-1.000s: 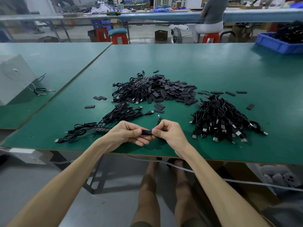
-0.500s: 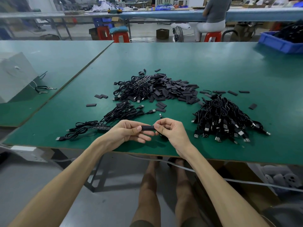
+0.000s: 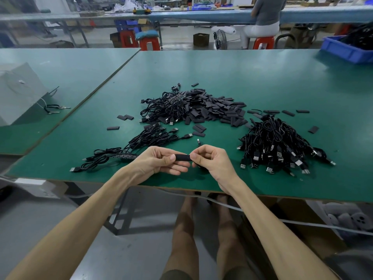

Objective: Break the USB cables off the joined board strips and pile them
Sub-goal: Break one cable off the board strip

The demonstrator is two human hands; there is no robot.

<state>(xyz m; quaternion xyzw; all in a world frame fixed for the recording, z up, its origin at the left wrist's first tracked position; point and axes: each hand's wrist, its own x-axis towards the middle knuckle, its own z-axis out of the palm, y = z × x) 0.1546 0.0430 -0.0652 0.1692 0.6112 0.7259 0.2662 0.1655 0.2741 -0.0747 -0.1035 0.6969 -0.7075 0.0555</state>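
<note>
I see my left hand (image 3: 159,161) and right hand (image 3: 210,160) pinching opposite ends of a short matte black board strip (image 3: 182,158) above the green felt-like table (image 3: 262,77), just beside a tangled heap of glossy black USB cables (image 3: 276,146).

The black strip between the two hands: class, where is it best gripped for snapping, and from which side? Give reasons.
Probably by its two ends. The black strip lies level, running left to right, so the left hand pinches one end from the left, the right hand the other from the right, thumbs on top, leaving the middle free to bend.
</note>
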